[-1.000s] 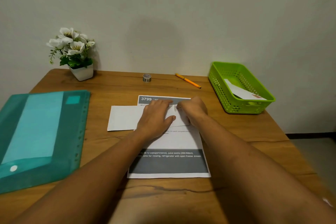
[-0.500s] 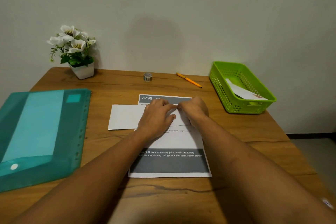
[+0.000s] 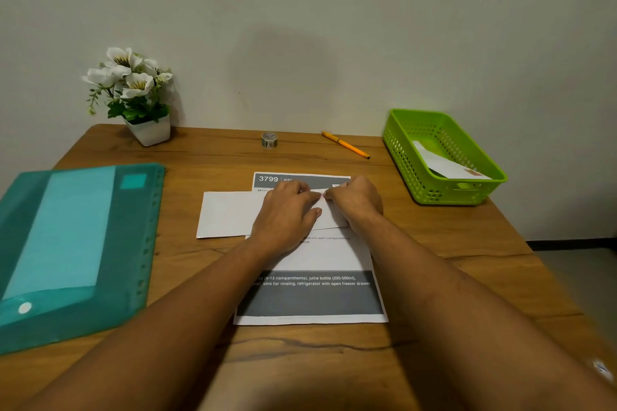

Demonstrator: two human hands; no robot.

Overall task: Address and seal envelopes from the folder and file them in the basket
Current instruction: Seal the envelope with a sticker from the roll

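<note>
Left hand: left hand (image 3: pixel 286 214) lies palm down on the white envelope (image 3: pixel 229 214) at frame centre; fingers reach forward and press the paper, thumb out to the side; nothing clamped in it
Right hand: right hand (image 3: pixel 356 201) sits just beside it, centre-right; fingers curled tight, tips down on the envelope's upper edge; whether they pinch the paper or only press it, I cannot tell
Meeting point: the two sets of fingertips touch at a small pinkish spot on that upper edge; too small to make out
Envelope: flat on the table (image 3: pixel 207 157), its right part over the printed sheet (image 3: pixel 314 297), its left end sticking out bare towards the left
Printed sheet: grey bands top and bottom; "3799" shows at the top left corner, above the left knuckles
Folder: teal folder (image 3: pixel 73 243) at left of frame, flat, well apart from the hands
Basket: green basket (image 3: pixel 444 194) at the right; one filed envelope (image 3: pixel 442 164) leans tilted inside it
Back of table: orange pen (image 3: pixel 345 144) right of centre; small tape roll (image 3: pixel 269 139) at centre; white flower pot (image 3: pixel 149 131) upper left, against the wall
</note>
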